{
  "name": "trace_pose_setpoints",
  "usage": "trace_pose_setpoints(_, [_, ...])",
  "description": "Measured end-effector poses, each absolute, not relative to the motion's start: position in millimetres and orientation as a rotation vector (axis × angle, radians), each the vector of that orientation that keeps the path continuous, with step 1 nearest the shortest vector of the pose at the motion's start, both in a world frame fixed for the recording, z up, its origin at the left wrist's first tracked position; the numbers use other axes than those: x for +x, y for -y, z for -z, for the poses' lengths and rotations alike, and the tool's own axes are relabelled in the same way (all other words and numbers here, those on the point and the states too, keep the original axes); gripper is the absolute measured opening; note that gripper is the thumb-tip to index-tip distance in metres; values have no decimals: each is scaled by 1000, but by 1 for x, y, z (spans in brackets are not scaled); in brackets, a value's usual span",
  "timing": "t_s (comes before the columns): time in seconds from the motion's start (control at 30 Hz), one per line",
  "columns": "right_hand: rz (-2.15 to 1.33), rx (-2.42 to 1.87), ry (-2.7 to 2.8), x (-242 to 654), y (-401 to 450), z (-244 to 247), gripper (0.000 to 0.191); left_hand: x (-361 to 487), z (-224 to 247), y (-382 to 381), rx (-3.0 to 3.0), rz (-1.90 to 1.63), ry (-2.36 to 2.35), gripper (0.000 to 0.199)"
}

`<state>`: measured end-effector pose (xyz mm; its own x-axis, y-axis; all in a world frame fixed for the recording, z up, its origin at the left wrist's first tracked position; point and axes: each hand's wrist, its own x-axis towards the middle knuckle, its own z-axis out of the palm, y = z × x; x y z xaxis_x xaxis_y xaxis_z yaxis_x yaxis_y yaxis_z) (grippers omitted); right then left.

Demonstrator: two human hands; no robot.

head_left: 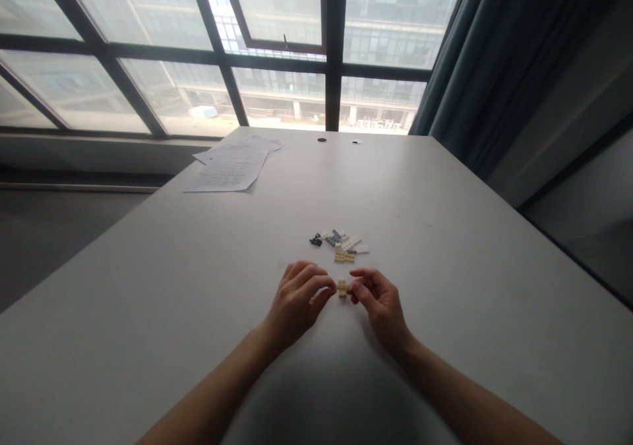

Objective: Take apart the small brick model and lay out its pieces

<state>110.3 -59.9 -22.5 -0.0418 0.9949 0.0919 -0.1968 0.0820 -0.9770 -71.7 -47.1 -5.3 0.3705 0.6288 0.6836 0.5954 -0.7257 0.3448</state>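
Observation:
A small tan brick piece (342, 289) is between my two hands, low over the white table (445, 267). My left hand (301, 295) pinches its left side with thumb and forefinger. On its right side, the thumb and fingers of my right hand (380, 303) are closed on it, with the forefinger lifted. Just beyond my hands lie flat tan bricks (344, 258). Behind those is a loose pile of small pieces in white and grey-blue (336, 237), with a few black pieces (316, 240) at its left end.
Printed papers (230, 168) lie at the table's far left. Two round holes, one of them here (322, 140), are near the far edge. Large windows (281, 95) stand behind the table, and a dark curtain (475, 69) hangs at the right.

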Motion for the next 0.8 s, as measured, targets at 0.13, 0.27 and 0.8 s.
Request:
trace_pose_setpoints(0.13, [-1269,-965,1108,111,60,23,20,-72,6,46,2577,-1306,-1175,5])
trace_pose_setpoints(0.27, [-1306,-929,1072,111,59,24,17,-72,8,46,2572,-1324,-1176,3])
trace_pose_setpoints(0.8, [-1303,-974,1045,110,58,20,17,-69,16,48,2618,-1276,-1016,3])
